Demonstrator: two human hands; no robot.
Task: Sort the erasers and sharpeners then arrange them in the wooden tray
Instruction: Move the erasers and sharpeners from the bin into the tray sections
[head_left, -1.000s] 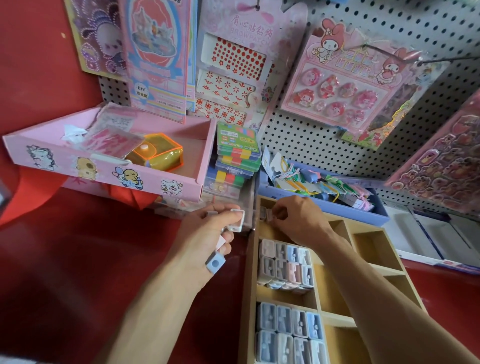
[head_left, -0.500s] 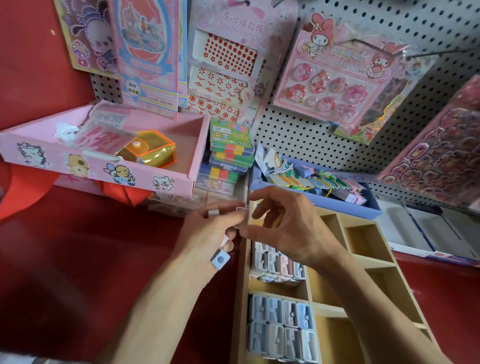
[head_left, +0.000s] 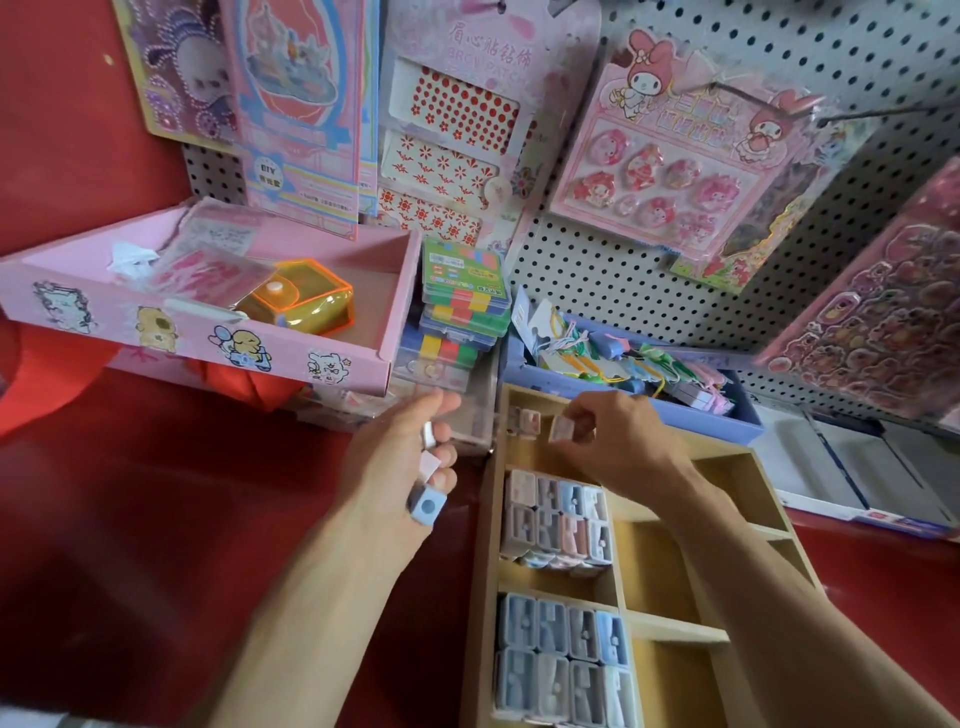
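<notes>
Along the wooden tray's (head_left: 485, 545) left column, sharpeners (head_left: 558, 525) fill two compartments. Over its top compartment the right hand (head_left: 618, 441) pinches one pale sharpener (head_left: 562, 429); the left hand (head_left: 395, 467), beside the tray, grips several more. Behind sit a pink box (head_left: 197, 343) and pegboard (head_left: 597, 280), above the red bench (head_left: 130, 519).

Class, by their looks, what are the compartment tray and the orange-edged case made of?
Compartment tray: pale, matt, unpainted wood or plywood, judging by its flat tan dividers with cut edges.
Orange-edged case: probably soft, glossy, translucent plastic; its contents show through the yellow walls, and the edges glow neon orange.
</notes>
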